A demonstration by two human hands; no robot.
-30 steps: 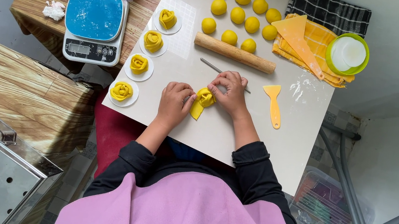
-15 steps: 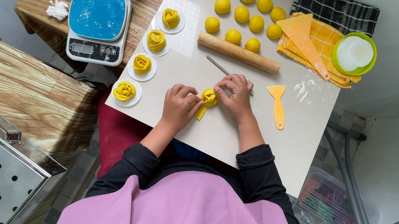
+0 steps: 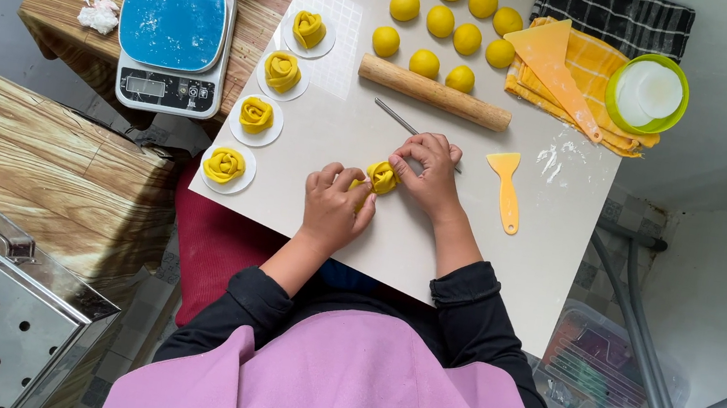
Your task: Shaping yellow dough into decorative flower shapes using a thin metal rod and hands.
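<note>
yellow dough, rolled into a rose-like coil (image 3: 381,176), sits on the white tabletop (image 3: 363,134) between both hands, a little in from the near edge. compared with a second ago the loose strip that trailed toward the person is nearly gone; only a short yellow tail shows by the left hand's fingertips, so the roll looks almost wound up. the left hand (image 3: 335,205) lies curled against the coil's near-left side, fingers bent over the tail. the right hand (image 3: 428,173) pinches the coil from the far-right side with thumb and fingertips closed on it. the camera view has shifted slightly, but the hands have kept to the same spot.

four finished yellow dough roses on small white round papers (image 3: 255,115) line the table's left edge, the nearest one close to the corner and near the left hand. a thin metal rod (image 3: 398,120) lies just beyond the right hand, with a wooden rolling pin (image 3: 434,93) further off and eleven yellow dough balls (image 3: 440,20) beyond that. an orange plastic scraper (image 3: 507,184) rests just right of the right wrist. bare tabletop lies open right of the scraper and along the near edge by the forearms. a blue-topped kitchen scale (image 3: 171,40) stands on the wooden side table to the left.
</note>
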